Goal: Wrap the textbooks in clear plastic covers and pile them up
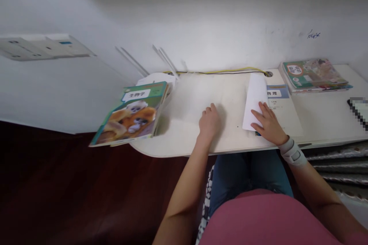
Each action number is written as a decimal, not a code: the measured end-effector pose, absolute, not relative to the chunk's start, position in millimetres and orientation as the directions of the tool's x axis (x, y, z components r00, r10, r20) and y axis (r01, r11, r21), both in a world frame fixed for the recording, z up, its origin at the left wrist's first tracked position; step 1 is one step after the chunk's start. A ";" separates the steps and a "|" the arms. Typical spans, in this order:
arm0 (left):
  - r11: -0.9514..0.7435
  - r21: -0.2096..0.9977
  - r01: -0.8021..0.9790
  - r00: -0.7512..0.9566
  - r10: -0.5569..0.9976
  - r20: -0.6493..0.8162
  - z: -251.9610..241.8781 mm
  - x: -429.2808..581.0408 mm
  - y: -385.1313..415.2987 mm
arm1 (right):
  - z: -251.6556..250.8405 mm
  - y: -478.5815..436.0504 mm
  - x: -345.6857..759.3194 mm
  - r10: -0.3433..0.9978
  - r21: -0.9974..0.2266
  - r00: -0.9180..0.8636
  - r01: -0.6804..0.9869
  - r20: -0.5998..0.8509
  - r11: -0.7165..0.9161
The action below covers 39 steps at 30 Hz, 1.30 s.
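My left hand (209, 122) rests on the white desk, its fingers curled in, with no object visible in them. My right hand (268, 123), with a grey wristband (293, 152) at the wrist, lies with fingers spread. It presses on a folded-over white paper sheet (255, 101) and the physics textbook (284, 111) beside it. The sheet covers the left part of that book. Whether the sheet belongs to the book, I cannot tell.
Biology textbooks (135, 116) lie stacked at the desk's left end, jutting past its edge, by a white device with upright antennas (165, 59). More books (314, 74) are stacked at the back right. Yellow and black cables (230, 71) run along the wall. A blurred-out object (360, 111) sits far right.
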<state>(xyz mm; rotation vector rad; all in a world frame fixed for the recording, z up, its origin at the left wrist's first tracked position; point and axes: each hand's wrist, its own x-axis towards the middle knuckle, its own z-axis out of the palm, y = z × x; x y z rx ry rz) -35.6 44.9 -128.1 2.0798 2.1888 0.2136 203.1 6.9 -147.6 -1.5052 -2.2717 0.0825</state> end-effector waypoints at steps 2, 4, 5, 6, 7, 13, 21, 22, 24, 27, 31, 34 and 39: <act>0.024 0.348 0.937 -0.037 0.999 0.031 -125.4 -37.8 46.6 | -146.7 6.3 203.9 0.891 -0.270 -0.326 0.869 0.317 0.415; -0.014 0.529 0.849 -0.038 0.995 0.087 -120.8 -46.1 47.7 | -145.0 6.2 203.5 0.884 -0.271 -0.335 0.863 0.327 0.427; -0.024 0.592 0.805 -0.061 0.990 0.123 -118.2 -52.4 47.5 | -143.9 6.5 202.3 0.880 -0.269 -0.344 0.859 0.328 0.436; -0.021 0.635 0.772 -0.100 0.983 0.154 -115.9 -59.7 46.8 | -142.7 7.0 200.3 0.876 -0.264 -0.355 0.856 0.325 0.445; -0.004 0.662 0.750 -0.145 0.975 0.170 -114.2 -67.7 45.6 | -141.6 7.8 197.3 0.874 -0.255 -0.368 0.854 0.318 0.453; 0.143 0.683 0.716 -0.299 0.947 0.115 -122.2 -109.4 32.9 | -140.5 13.8 167.8 0.881 -0.126 -0.416 0.884 0.227 0.450; 0.075 0.443 0.894 -0.254 0.898 0.360 -137.2 -123.2 14.6 | -140.3 11.3 141.1 0.862 -0.066 -0.467 0.871 0.198 0.487; 0.022 0.403 0.915 -0.215 0.871 0.442 -137.4 -118.9 10.6 | -139.8 10.9 138.4 0.856 -0.059 -0.478 0.865 0.199 0.497; -0.128 0.349 0.928 -0.100 0.818 0.567 -138.9 -106.8 2.3 | -138.7 10.6 132.9 0.844 -0.047 -0.499 0.855 0.197 0.516; -0.364 0.298 0.882 0.135 0.803 0.580 -145.9 -87.2 -7.1 | -137.1 10.2 124.6 0.834 -0.033 -0.520 0.845 0.185 0.534; -0.381 0.286 0.879 0.259 0.886 0.384 -159.4 -73.8 -14.0 | -136.9 6.2 113.7 0.800 -0.017 -0.582 0.807 0.146 0.590; -0.236 0.291 0.927 0.159 0.951 0.266 -164.5 -72.6 -19.4 | -138.5 0.9 107.3 0.757 -0.005 -0.640 0.763 0.132 0.646; -0.102 0.271 0.957 0.042 0.975 0.218 -164.2 -73.0 -25.6 | -138.7 -8.1 101.8 0.726 0.025 -0.675 0.735 0.132 0.678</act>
